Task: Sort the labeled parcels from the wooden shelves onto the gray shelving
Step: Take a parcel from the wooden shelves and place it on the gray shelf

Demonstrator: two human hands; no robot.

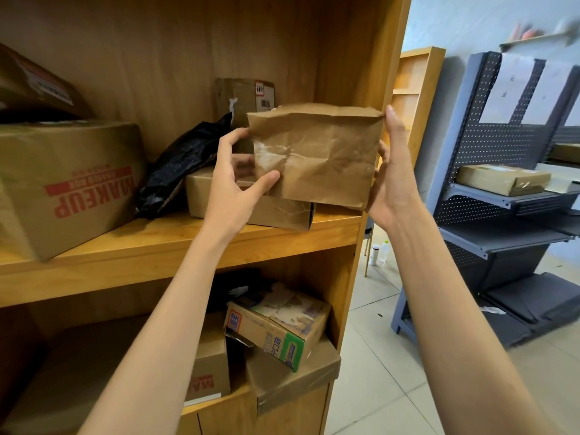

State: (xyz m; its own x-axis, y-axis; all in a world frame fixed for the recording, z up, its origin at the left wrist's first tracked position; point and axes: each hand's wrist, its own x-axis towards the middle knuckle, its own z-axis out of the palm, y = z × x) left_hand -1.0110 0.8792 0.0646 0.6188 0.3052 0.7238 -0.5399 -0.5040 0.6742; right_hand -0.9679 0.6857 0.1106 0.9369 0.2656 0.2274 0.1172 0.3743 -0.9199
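Crumpled brown paper parcel (315,155), creased and scuffed pale at its lower left, raised before the wooden shelf (175,246). Clamped between both grips: left hand (233,180) pinching one edge, right hand (394,174) curled round the other.

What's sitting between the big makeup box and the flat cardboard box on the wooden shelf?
In the head view, a crumpled black plastic bag lies between the makeup box and the flat box, leaning on the latter.

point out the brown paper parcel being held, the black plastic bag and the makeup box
brown paper parcel (317,152), head view, middle of its creased front face
black plastic bag (182,164), head view, its crumpled middle
makeup box (78,183), head view, front face by the red print
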